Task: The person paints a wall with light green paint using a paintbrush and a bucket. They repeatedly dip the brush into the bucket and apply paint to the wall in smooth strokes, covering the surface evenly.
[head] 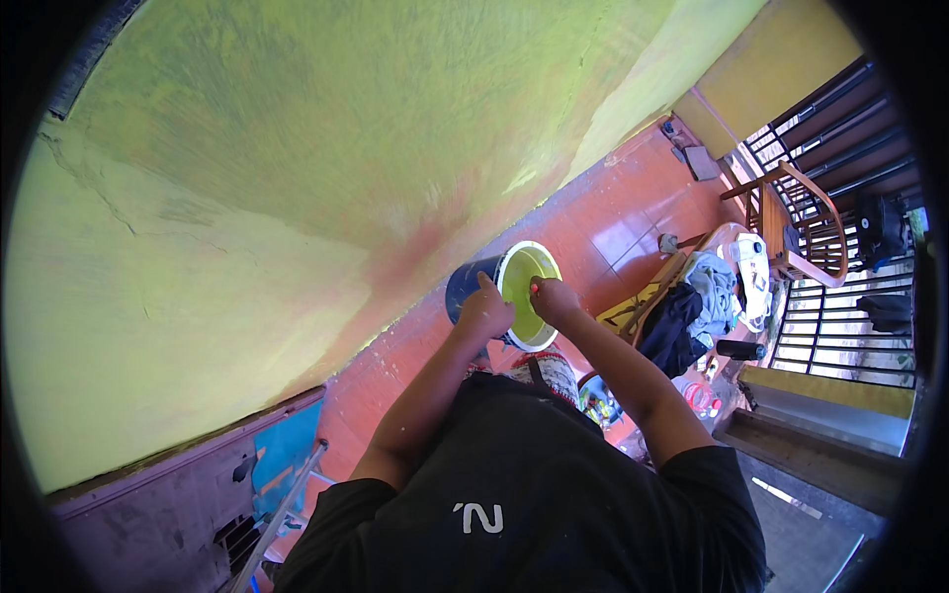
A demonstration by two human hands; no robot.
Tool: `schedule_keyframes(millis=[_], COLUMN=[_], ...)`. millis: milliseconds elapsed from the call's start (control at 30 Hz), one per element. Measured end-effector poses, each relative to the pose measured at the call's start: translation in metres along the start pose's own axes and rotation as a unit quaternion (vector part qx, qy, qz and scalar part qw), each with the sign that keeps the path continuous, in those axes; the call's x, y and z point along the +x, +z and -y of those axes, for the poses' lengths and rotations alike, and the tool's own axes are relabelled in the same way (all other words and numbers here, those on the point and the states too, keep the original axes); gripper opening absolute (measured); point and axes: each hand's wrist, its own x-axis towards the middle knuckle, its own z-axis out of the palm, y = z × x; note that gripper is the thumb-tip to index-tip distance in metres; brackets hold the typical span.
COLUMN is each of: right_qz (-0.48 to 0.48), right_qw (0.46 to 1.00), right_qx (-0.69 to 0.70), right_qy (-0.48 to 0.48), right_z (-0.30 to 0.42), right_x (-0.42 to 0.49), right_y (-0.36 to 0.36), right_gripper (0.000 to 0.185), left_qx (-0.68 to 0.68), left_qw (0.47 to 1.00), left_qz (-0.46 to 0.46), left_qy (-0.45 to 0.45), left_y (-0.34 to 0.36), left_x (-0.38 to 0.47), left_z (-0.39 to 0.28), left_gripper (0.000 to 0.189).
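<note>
A dark blue bucket (467, 285) with a white rim is tilted before me, its mouth towards me. Lime-green paint (519, 296) coats its inside, and I cannot tell how deep it is. My left hand (485, 310) grips the bucket at the left side of its rim, one finger stretched along the outer wall. At the mouth's right side, my right hand (556, 300) is closed around a tool with a red handle end (534, 289). The tool's working end is hidden by the hand and bucket.
A wall (371, 133) with patchy lime-green paint rises on the left. Lower left, a metal ladder (278, 519) leans near a damaged door panel (163, 511). Clothes (708, 293), a dark bottle (740, 350) and a wooden chair (808, 222) stand right on the tiled floor (586, 237).
</note>
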Motion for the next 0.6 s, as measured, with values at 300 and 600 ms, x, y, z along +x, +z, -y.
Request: schedule_keyframes(millis=[300,600], right_qz=[0.062,0.339], right_qw=[0.994,0.929], right_qx=[0.04,0.015], right_qy=[-0.082,-0.147], right_z=[0.002,-0.029], right_x=[-0.005,-0.003], right_y=[-0.007,-0.005], right_gripper=[0.017,0.028], left_qx=[-0.108,-0.043], left_qw=[0.992,0.997], left_qz=[0.027,0.047], left_qy=[-0.062,-0.039], left_y=[0.005,0.007], left_x=[0.02,0.042], left_z=[0.023,0.03], left_gripper=[0.09,0.079])
